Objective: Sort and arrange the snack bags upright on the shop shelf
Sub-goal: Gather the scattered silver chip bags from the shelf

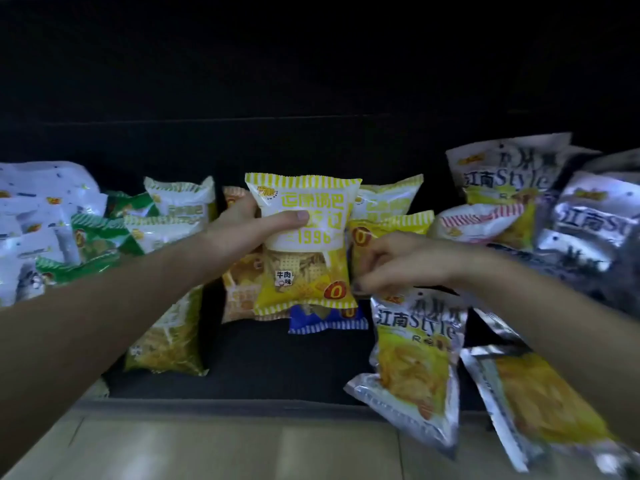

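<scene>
Left fingers gripping yellow bag, right hand pinching silver bag top edge

Left hand grips yellow snack bag upright, right hand pinches silver Style bag top, dark shelf w/ more bags

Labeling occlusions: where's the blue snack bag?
Head view, centre: the blue snack bag lies on the dark shelf, mostly hidden beneath the yellow snack bag held by the left hand.

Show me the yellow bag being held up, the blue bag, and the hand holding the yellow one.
yellow bag (304,285), head view, lower front.
blue bag (327,322), head view, bottom strip.
left hand (242,226), head view, back of hand.
</scene>
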### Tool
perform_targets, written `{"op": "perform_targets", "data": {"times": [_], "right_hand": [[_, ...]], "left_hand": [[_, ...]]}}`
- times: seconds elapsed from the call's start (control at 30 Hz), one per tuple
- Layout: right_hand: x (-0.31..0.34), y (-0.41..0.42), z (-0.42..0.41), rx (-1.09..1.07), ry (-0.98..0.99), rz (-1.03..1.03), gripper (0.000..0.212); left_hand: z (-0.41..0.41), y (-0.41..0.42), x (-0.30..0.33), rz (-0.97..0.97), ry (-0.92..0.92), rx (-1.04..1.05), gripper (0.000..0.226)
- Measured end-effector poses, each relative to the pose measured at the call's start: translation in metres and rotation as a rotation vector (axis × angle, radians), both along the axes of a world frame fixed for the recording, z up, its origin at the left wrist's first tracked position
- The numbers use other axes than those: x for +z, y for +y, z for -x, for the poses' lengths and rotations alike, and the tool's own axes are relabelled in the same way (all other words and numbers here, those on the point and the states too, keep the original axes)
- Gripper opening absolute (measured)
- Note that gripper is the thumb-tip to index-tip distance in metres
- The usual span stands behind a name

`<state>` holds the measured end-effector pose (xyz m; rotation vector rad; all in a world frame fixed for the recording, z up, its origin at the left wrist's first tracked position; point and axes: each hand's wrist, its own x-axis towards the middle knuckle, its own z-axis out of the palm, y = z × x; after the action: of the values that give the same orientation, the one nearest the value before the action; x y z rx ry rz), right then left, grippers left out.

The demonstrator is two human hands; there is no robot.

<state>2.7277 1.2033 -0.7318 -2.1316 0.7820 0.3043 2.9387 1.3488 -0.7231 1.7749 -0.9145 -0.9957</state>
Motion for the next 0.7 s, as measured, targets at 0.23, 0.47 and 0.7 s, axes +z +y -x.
{"op": "perform_targets", "data": {"times": [0.23,0.47,0.7], "right_hand": [[-0.041,-0.022,0.068,-0.027,0.436,0.343,0.058],[-0.07,-0.035,0.081,-0.07,0.333,0.428,0.014],[-0.006,-0.056,0.092,-0.122,0.403,0.668,0.01]], "left_hand": [[0.049,-0.036,-0.026,-0.024,-0.032,-0.2,0.071],[0.074,-0.052,-0.041,-0.052,-0.02,-0.222,0.06],[0.088,-0.061,-0.047,0.011,-0.015,-0.202,0.064]]}}
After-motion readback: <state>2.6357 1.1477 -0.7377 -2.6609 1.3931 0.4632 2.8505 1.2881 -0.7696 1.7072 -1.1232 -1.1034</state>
